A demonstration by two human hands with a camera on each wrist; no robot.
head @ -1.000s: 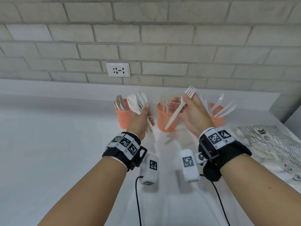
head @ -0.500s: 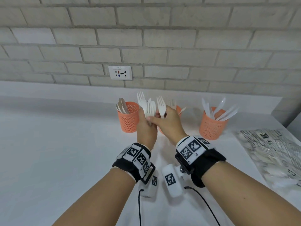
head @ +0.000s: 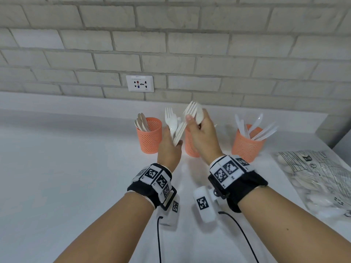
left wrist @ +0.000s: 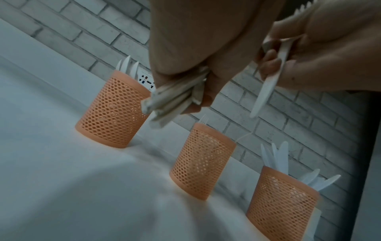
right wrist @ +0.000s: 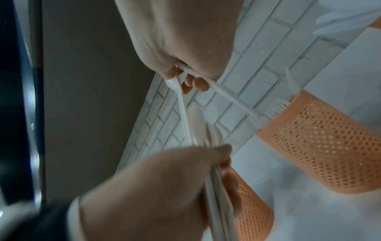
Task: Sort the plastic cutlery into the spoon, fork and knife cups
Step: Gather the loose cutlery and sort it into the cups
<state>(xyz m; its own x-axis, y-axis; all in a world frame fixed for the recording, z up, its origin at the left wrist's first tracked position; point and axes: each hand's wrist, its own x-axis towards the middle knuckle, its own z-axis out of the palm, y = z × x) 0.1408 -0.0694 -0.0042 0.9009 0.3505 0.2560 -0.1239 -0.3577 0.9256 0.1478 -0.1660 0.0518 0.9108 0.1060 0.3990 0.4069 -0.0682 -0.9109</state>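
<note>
Plenty of bare counter [head: 57,177] lay open on my left, while on the right a plastic bag [head: 319,179] of cutlery crowded the edge. Three orange mesh cups stood in a row near the brick wall [head: 171,44]: the spoon cup [head: 149,138] on the left, the fork cup [head: 190,147] half hidden behind my hands, the knife cup [head: 245,145] on the right. Half a second before, my right hand [head: 203,137] had been down at the bundle; now it had lifted up and away, its fingers pinched round a fork [head: 190,109] and what looked like a spoon [head: 199,114], above the fork cup. My left hand [head: 169,149] stayed curled tight around the bundle of cutlery [head: 173,128], just in front of the gap between the spoon cup and the fork cup.
</note>
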